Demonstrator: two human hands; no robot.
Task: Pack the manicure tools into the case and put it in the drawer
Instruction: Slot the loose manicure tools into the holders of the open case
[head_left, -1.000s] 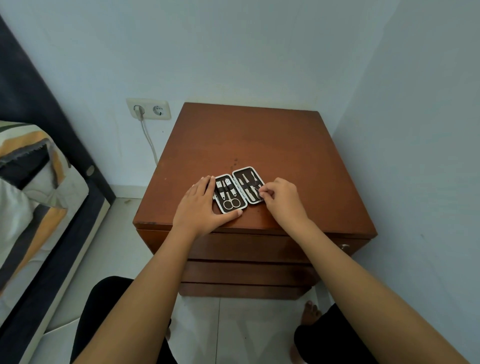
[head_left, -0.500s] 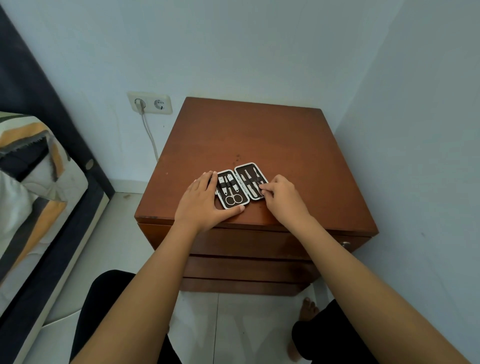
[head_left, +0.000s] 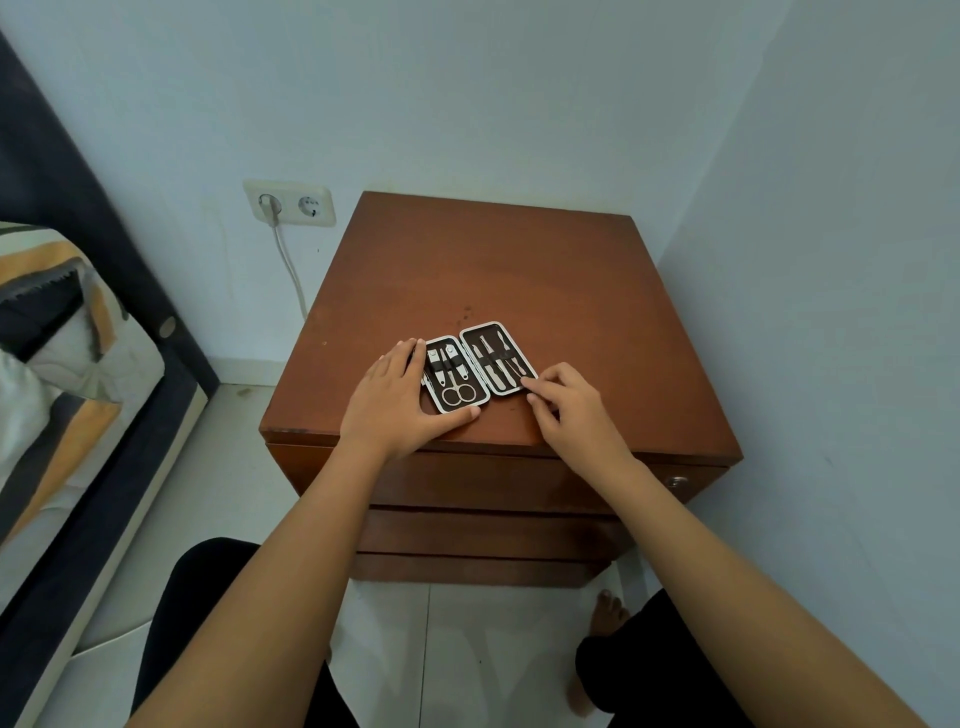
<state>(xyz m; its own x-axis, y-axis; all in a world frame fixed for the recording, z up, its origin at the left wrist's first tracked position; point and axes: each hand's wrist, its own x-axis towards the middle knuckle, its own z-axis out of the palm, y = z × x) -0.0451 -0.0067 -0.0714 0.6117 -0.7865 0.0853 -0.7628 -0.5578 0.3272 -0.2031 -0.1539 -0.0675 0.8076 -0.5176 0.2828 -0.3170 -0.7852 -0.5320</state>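
Note:
A small manicure case (head_left: 475, 368) lies opened flat on the brown wooden nightstand (head_left: 519, 270), near its front edge. The left half holds scissors (head_left: 458, 389) and clippers; the right half holds several thin metal tools under elastic bands. My left hand (head_left: 397, 402) lies flat against the case's left side, thumb along its front edge. My right hand (head_left: 566, 402) sits at the case's lower right corner, fingertips pinched at the end of a thin tool there. The top drawer (head_left: 519, 480) below is closed.
The nightstand stands in a room corner, the right wall close beside it. A wall socket (head_left: 290, 203) with a white cable is at the back left. A bed (head_left: 67, 364) with striped bedding runs along the left. My knees and a bare foot (head_left: 608, 613) are on the tiled floor.
My right hand has slid slightly down and right, uncovering more of the case's right half. The left hand and the case stay put. The view has shifted a little.

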